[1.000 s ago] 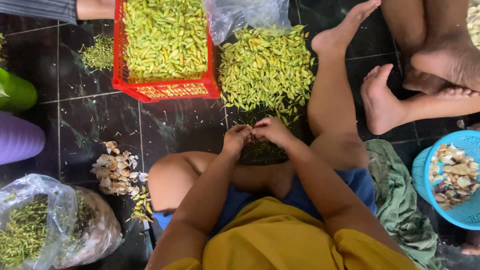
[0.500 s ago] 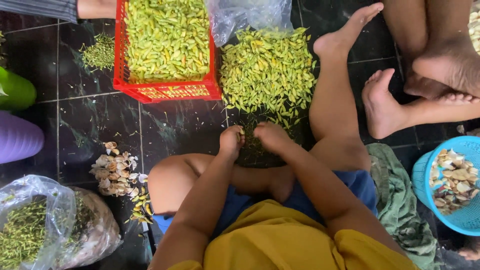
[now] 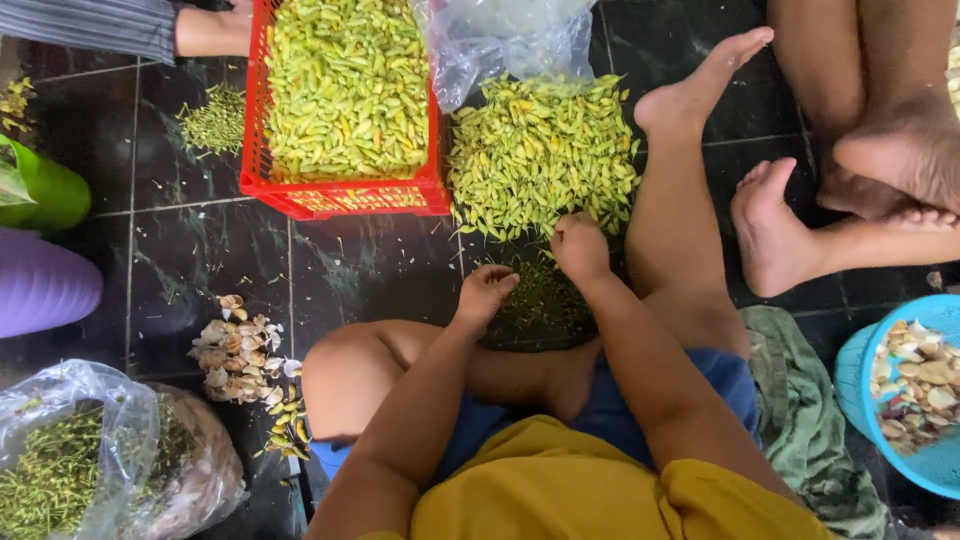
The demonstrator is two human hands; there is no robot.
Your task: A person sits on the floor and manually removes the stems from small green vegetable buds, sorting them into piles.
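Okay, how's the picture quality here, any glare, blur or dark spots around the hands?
Head view: even soft light, mostly sharp; faint sheen on the dark tiled floor; glare on the clear plastic bag; left hand and right hand reasonably crisp; stem pile between them sits dim.

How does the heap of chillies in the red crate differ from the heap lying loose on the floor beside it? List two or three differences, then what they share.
The chillies in the red crate are held by its mesh walls; the loose floor heap spreads on dark tile. The crate heap lies deeper; the floor heap thins at its edges. The right hand touches the floor heap, not the crate heap. Both are yellow-green.
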